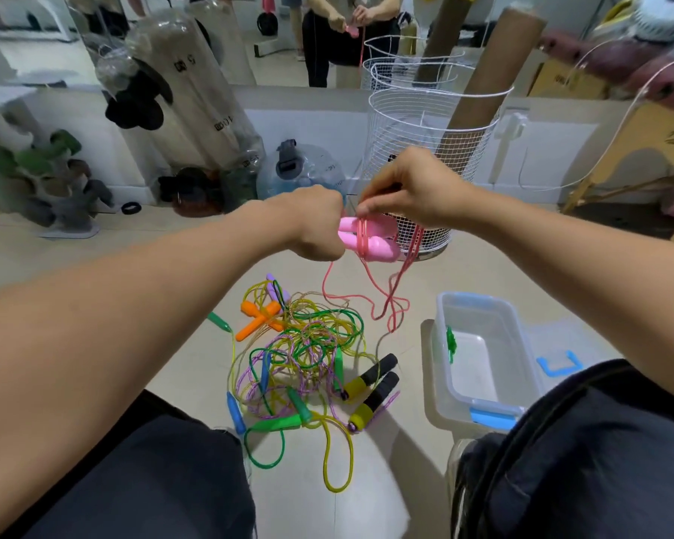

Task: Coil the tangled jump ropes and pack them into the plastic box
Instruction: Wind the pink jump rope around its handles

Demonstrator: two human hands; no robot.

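Pink rope [366,301], light and floppy, trails to the floor while the left hand [316,227] clamps its 2 stiff handles [366,239] and the right hand [405,188] pinches the cord over them, best held there.

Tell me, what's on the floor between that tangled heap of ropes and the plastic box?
In the head view, two black-and-yellow handles lie between the tangled ropes and the plastic box; otherwise bare floor.

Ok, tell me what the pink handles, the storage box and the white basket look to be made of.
Pink handles: smooth, glossy moulded plastic, judging by the shine.
Storage box: translucent, slightly frosted plastic with blue clips; the floor shows faintly through its walls.
White basket: thin wire mesh, probably white-coated metal, since you see through its grid.
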